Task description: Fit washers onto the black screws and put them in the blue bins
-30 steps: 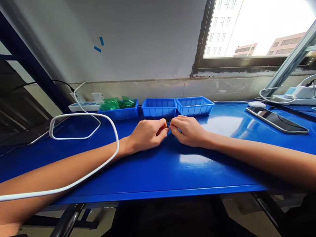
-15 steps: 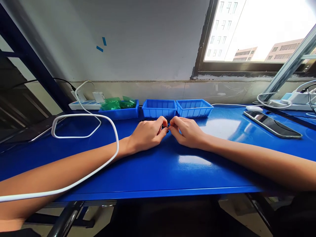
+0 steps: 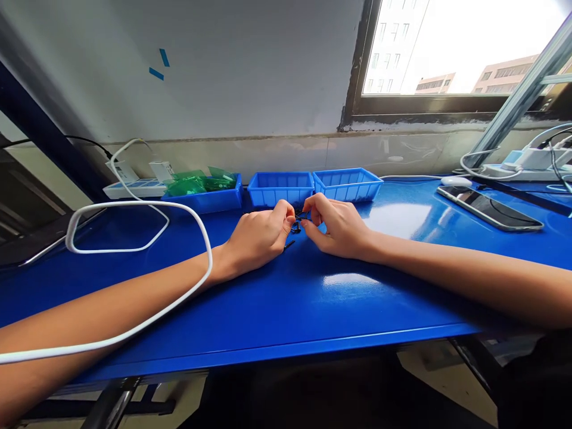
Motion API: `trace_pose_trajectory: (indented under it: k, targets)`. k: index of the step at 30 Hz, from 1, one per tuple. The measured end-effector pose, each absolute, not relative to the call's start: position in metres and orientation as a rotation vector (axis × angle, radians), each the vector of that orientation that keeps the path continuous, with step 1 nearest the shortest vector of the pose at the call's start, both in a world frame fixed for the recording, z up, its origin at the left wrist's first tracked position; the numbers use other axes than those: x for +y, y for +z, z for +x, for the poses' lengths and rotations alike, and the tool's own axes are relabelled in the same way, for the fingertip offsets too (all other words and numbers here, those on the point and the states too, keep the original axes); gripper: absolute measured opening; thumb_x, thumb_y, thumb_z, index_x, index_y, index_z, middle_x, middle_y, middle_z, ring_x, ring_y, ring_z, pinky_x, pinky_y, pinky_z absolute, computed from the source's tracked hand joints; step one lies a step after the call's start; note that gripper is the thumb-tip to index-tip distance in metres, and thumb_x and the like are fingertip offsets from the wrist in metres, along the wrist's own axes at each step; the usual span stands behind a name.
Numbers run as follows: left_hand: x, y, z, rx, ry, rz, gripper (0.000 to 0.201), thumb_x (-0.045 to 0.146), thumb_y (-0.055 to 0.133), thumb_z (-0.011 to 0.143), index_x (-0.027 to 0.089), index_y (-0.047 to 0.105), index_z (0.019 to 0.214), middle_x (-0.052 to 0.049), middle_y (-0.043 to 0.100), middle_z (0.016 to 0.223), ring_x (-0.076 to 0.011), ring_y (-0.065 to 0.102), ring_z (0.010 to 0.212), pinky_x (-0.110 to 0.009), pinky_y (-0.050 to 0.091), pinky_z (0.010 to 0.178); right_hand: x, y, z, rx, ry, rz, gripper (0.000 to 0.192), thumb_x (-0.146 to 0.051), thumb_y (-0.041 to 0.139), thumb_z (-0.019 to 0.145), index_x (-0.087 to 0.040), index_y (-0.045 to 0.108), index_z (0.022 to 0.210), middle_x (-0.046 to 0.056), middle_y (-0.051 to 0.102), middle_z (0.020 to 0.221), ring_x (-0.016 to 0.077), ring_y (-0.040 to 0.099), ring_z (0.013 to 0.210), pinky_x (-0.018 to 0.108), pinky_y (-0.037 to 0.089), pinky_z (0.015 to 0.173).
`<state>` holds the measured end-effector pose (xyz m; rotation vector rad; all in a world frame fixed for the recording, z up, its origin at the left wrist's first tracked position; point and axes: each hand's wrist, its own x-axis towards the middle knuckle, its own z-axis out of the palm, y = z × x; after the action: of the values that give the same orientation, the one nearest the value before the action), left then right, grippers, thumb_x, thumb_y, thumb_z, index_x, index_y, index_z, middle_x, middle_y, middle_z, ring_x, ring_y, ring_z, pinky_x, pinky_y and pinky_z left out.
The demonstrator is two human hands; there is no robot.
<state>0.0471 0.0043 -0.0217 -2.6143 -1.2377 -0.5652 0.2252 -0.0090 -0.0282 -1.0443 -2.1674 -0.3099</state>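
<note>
Over the middle of the blue table, my left hand (image 3: pixel 261 237) is closed, its thumb and forefinger pinched on a small black part (image 3: pixel 297 227) whose kind I cannot make out. Facing it, my right hand (image 3: pixel 342 229) has its thumb and forefinger curled at the other side of this part, with thin black ends between the fingertips. Fingers cover much of it. A thin black piece (image 3: pixel 289 245) shows just below the left fingertips. Behind the hands stand two blue bins, the middle bin (image 3: pixel 280 193) and the right bin (image 3: pixel 347 186).
Another blue bin (image 3: pixel 201 199) holds green bags (image 3: pixel 190 183). A white cable (image 3: pixel 208 250) loops above my left forearm. Power strips (image 3: pixel 134 189) stand at both back corners. A phone (image 3: pixel 489 207) and a white rounded object (image 3: pixel 456 181) lie right on the blue table (image 3: pixel 268 322).
The view has shifted and tilted slightly. My fingertips have moved a little apart, so more of the black part shows, and the thin black piece below the left hand is now visible.
</note>
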Motion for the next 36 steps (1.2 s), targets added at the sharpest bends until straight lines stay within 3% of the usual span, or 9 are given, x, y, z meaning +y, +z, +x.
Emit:
trace_pose_trajectory:
  k: [12,24,32,36]
  targets:
    - [0.008,-0.020,0.045,-1.354,-0.786,-2.740,0.023,0.028,0.026,0.090,0.020,0.047,0.094,0.001,0.060,0.063,-0.0154,0.056,0.051,-0.023,0.033,0.049,-0.007,-0.030,0.226,-2.114,-0.442,-0.899,0.009,-0.023,0.046,0.084,-0.018,0.054,0.085,-0.001,0.061,0.064,0.0094,0.052,0.055,0.021,0.036,0.053]
    - [0.010,-0.020,0.046,-1.409,-0.786,-2.759,0.029,0.032,0.030,0.091,0.020,0.037,0.117,-0.001,0.063,0.082,-0.0197,0.063,0.074,-0.030,0.045,0.063,0.009,-0.015,0.235,-2.014,-0.506,-1.081,0.012,-0.024,0.045,0.080,-0.017,0.055,0.081,-0.002,0.057,0.055,0.0107,0.051,0.049,0.021,0.034,0.051]
    - [0.006,-0.016,0.046,-1.074,-0.676,-2.830,0.016,0.030,0.044,0.087,0.019,0.053,0.096,-0.004,0.064,0.088,-0.0196,0.059,0.083,-0.032,0.046,0.070,0.038,0.012,0.237,-1.937,-0.621,-1.542,0.021,-0.026,0.046,0.083,-0.017,0.061,0.094,0.003,0.064,0.066,0.0172,0.057,0.060,0.025,0.027,0.051]
    - [0.005,-0.017,0.047,-1.077,-0.648,-2.837,0.014,0.027,0.046,0.087,0.018,0.055,0.093,-0.004,0.064,0.088,-0.0193,0.058,0.083,-0.032,0.046,0.072,0.042,0.008,0.233,-2.063,-0.658,-1.507,0.021,-0.027,0.047,0.085,-0.017,0.064,0.092,0.007,0.066,0.078,0.0202,0.058,0.076,0.027,0.033,0.056]
